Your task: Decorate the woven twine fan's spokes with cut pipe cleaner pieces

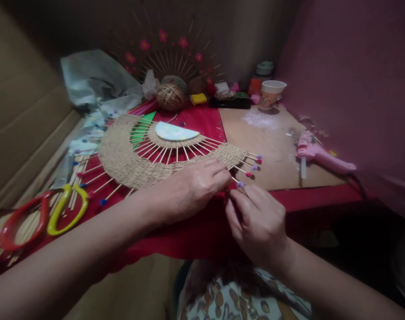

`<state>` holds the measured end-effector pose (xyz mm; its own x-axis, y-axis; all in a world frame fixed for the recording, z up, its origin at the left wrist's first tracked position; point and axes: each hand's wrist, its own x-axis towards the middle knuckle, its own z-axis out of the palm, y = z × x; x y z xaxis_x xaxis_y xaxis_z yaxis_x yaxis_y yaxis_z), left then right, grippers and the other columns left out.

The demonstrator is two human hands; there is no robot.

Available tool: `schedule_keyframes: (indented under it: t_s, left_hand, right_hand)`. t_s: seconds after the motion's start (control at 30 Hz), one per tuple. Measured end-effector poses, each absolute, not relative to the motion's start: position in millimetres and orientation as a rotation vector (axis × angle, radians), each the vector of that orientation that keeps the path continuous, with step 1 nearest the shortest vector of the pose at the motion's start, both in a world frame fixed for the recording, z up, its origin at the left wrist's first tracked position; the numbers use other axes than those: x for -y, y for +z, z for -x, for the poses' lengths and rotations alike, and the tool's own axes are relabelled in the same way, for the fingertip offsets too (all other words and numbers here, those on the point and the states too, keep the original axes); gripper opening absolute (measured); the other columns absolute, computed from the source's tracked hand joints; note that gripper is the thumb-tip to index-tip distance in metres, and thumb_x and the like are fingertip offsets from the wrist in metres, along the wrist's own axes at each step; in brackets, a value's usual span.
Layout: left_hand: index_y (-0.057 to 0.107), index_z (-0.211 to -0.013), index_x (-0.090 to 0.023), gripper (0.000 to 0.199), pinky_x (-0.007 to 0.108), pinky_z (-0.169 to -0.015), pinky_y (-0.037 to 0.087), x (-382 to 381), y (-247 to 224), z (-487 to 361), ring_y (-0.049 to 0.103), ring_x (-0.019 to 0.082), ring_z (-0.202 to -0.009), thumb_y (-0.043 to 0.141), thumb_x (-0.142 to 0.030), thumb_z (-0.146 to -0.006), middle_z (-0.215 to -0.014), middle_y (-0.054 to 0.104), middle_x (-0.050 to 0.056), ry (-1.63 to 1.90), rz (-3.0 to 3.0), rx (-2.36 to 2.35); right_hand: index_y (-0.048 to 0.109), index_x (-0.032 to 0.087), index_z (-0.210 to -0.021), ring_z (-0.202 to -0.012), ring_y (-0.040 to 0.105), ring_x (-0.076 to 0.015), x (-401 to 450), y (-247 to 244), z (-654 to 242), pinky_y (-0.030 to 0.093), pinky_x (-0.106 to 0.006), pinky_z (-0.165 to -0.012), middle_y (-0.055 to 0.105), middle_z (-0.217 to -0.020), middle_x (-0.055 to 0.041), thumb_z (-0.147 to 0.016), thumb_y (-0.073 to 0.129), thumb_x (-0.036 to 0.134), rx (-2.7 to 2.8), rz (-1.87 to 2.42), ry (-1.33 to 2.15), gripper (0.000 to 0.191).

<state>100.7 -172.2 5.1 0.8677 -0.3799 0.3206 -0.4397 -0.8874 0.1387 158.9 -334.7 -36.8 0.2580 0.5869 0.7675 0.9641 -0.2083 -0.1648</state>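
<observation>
A woven fan-shaped piece (136,164) of tan cord on thin sticks lies on the red cloth, with a pale half-round panel (176,132) at its inner edge. Small blue, pink and purple balls tip many of the sticks. My left hand (202,182) is closed over the fan's lower right edge, fingers pressed together on it. Just right of it, my right hand (256,213) is pinched near a stick end beside a purple ball (240,184). Whatever its fingertips hold is hidden.
Scissors (67,209) with red and yellow handles lie over loose sticks at the left. A pink glue gun (322,155) rests on the brown board (272,142) at the right. A paper cup (271,95), twine ball (170,97) and flowered fan (162,35) stand at the back.
</observation>
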Motion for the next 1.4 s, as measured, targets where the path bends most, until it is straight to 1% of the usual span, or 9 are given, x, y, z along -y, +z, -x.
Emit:
schedule_keyframes:
  t_s: [0.2,0.33,0.47,0.67,0.87,1.0,1.1,1.27,1.4]
  left_hand:
    - [0.053,-0.079,-0.012,0.023,0.025,-0.065,0.039,172,2,-103,0.045,0.013,-0.071,0.036,-0.014,-0.094,-0.079,0.054,0.004,0.401,-2.788,0.613]
    - [0.053,-0.078,-0.012,0.023,0.024,-0.064,0.038,174,5,-105,0.045,0.012,-0.071,0.036,-0.014,-0.093,-0.079,0.054,0.004,0.384,-2.769,0.59]
    - [0.054,-0.076,-0.011,0.023,0.023,-0.062,0.037,177,8,-107,0.045,0.012,-0.069,0.037,-0.011,-0.092,-0.078,0.054,0.005,0.337,-2.781,0.564]
    - [0.054,-0.076,-0.012,0.025,0.024,-0.062,0.038,178,5,-109,0.044,0.013,-0.068,0.035,-0.012,-0.092,-0.076,0.054,0.004,0.271,-2.795,0.57]
    - [0.052,-0.076,-0.014,0.02,0.025,-0.063,0.04,179,4,-111,0.046,0.013,-0.07,0.036,-0.013,-0.089,-0.077,0.054,0.004,0.287,-2.754,0.506]
    - [0.048,-0.073,-0.015,0.016,0.022,-0.057,0.037,180,5,-109,0.044,0.011,-0.063,0.04,-0.012,-0.086,-0.07,0.051,0.0,0.371,-2.699,0.5]
    - [0.05,-0.076,-0.015,0.012,0.021,-0.059,0.038,180,5,-108,0.046,0.01,-0.065,0.044,-0.008,-0.083,-0.071,0.053,0.0,0.442,-2.701,0.505]
    - [0.051,-0.077,-0.015,0.012,0.021,-0.06,0.039,179,4,-106,0.048,0.01,-0.066,0.045,-0.005,-0.081,-0.073,0.054,0.0,0.494,-2.685,0.496]
    - [0.051,-0.076,-0.015,0.012,0.021,-0.059,0.039,179,4,-105,0.048,0.01,-0.064,0.046,-0.007,-0.082,-0.071,0.055,-0.001,0.528,-2.66,0.497]
  right_hand:
    - [0.065,0.005,-0.074,-0.059,0.058,-0.0194,336,-39,-156,0.047,-0.032,-0.055,0.062,-0.061,-0.0105,-0.08,0.053,0.006,1.41,1.933,-0.706,0.013]
    - [0.066,0.003,-0.079,-0.063,0.06,-0.0212,341,-40,-161,0.048,-0.033,-0.055,0.063,-0.065,-0.0125,-0.077,0.058,0.004,1.458,1.889,-0.762,0.008]
    - [0.065,0.003,-0.081,-0.066,0.061,-0.0217,346,-40,-168,0.049,-0.033,-0.057,0.063,-0.063,-0.0116,-0.073,0.063,0.002,1.545,1.759,-0.872,0.009]
    - [0.06,0.011,-0.08,-0.065,0.057,-0.0193,345,-38,-178,0.046,-0.032,-0.056,0.059,-0.06,-0.0061,-0.078,0.056,0.006,1.729,1.677,-0.962,0.007]
    - [0.058,0.014,-0.081,-0.063,0.054,-0.0176,339,-31,-186,0.044,-0.03,-0.056,0.057,-0.06,-0.0039,-0.081,0.054,0.009,1.75,1.706,-0.994,0.006]
    - [0.059,0.013,-0.081,-0.064,0.056,-0.0175,341,-27,-188,0.045,-0.03,-0.057,0.061,-0.065,-0.0058,-0.08,0.056,0.008,1.62,1.735,-0.861,0.006]
    - [0.06,0.013,-0.081,-0.067,0.06,-0.0176,342,-25,-186,0.048,-0.03,-0.061,0.062,-0.068,-0.0062,-0.08,0.056,0.008,1.456,1.711,-0.674,0.006]
    - [0.06,0.015,-0.078,-0.064,0.059,-0.0156,341,-28,-182,0.048,-0.029,-0.059,0.061,-0.067,-0.0035,-0.081,0.055,0.008,1.29,1.658,-0.454,0.009]
    - [0.061,0.016,-0.084,-0.068,0.061,-0.0183,342,-34,-180,0.05,-0.032,-0.062,0.062,-0.068,-0.004,-0.078,0.057,0.008,1.405,1.694,-0.73,0.011]
